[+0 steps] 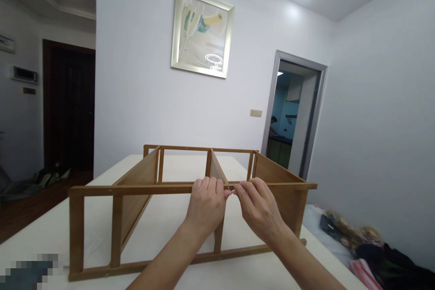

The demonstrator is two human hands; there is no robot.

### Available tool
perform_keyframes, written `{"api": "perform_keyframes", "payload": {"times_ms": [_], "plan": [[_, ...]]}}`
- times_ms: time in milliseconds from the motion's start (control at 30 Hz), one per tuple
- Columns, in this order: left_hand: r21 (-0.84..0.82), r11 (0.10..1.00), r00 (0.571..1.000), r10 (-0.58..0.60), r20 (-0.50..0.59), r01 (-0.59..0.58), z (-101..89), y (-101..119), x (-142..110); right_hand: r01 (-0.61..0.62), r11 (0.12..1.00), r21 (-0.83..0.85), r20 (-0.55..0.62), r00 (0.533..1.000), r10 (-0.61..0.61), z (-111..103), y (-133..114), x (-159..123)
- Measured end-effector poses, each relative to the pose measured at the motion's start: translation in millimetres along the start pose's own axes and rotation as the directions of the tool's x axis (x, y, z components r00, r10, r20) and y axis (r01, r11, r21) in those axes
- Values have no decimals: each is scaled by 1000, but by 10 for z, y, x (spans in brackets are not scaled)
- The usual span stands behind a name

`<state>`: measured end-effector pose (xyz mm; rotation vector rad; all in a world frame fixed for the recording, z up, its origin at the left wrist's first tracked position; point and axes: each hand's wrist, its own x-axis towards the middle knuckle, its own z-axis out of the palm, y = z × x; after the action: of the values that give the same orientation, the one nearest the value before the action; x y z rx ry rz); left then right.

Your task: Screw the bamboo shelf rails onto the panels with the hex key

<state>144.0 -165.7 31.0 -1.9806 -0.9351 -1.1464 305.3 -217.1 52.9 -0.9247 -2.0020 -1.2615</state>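
A brown wooden shelf unit point(136, 190) lies on its side, its slatless frame and board shelves showing. My left hand point(206, 201) is wrapped over the near upper rail, close to the middle upright, its thumb pointing right. Just beside it, my right hand point(256, 206) is closed, fingertips pinched at the same rail. Between the two hands shows a small thin shiny metal piece point(232, 191), apparently in the right fingers; its exact kind is too small to make out. The fingers hide most of the joint there.
Beneath the unit is a white tabletop point(163, 276). A blurred dark object point(29, 274) lies at the lower left. On the right, clothes point(390, 258) are heaped on a pale surface. Behind stand a wall with a framed picture point(203, 31) and a doorway point(288, 113).
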Motion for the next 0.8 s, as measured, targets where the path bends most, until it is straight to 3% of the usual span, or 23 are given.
{"api": "perform_keyframes", "payload": {"times_ms": [233,367,467,567,600,667,733,800], "plan": [[-9,1000,1000,8,19,-8,-1,-16,-8,5,1000,22,52,999,-6,-64,26,78],[-120,992,999,40,17,-38,-51,-86,-31,45,998,52,57,997,-48,-50,64,71],[-212,960,981,164,-103,-183,-101,-164,-166,44,996,71,23,999,-46,-9,75,34],[-240,898,927,338,-162,-369,-118,-203,-456,21,996,86,-14,1000,-20,15,63,27],[-262,878,916,379,-131,-400,-111,-199,-573,23,996,89,-32,999,-20,12,54,33],[-338,868,916,399,38,-364,-80,-166,-801,36,994,105,-83,996,-27,-10,15,41],[-360,906,924,314,216,-223,-39,-104,-988,30,989,146,-141,990,-9,-55,-60,26],[-353,933,928,185,325,-62,-1,-27,-1126,-2,975,220,-182,982,43,-120,-174,-21]]}}
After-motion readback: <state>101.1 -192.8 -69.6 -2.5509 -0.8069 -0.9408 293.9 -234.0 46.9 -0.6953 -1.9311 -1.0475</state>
